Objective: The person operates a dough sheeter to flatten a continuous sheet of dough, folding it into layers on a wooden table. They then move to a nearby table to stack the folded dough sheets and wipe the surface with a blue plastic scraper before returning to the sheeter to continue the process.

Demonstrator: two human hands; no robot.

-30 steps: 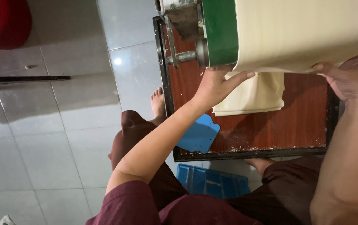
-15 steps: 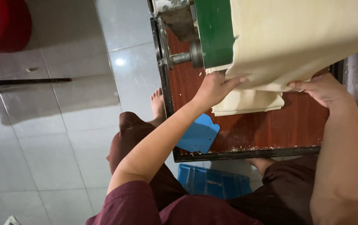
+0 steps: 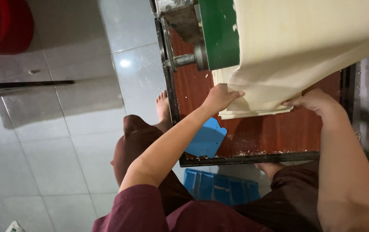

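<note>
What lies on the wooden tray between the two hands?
In the head view, the folded dough sheet spans the tray between left hand and right hand; both touch it.

The wide cream dough sheet (image 3: 305,47) looks smooth and matt, soft as cloth. At twelve o'clock the green painted machine housing (image 3: 219,34) is semi-gloss above a dull, grimy grey metal shaft (image 3: 184,60). The reddish-brown wooden tray (image 3: 270,133) shines faintly. The blue plastic scraper (image 3: 206,139) is matt. At nine o'clock, pale glossy floor tiles (image 3: 64,129) mirror light.

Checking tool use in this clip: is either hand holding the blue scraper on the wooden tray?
No: the blue scraper lies alone on the tray, while the left hand and right hand both grip the dough sheet.
</note>
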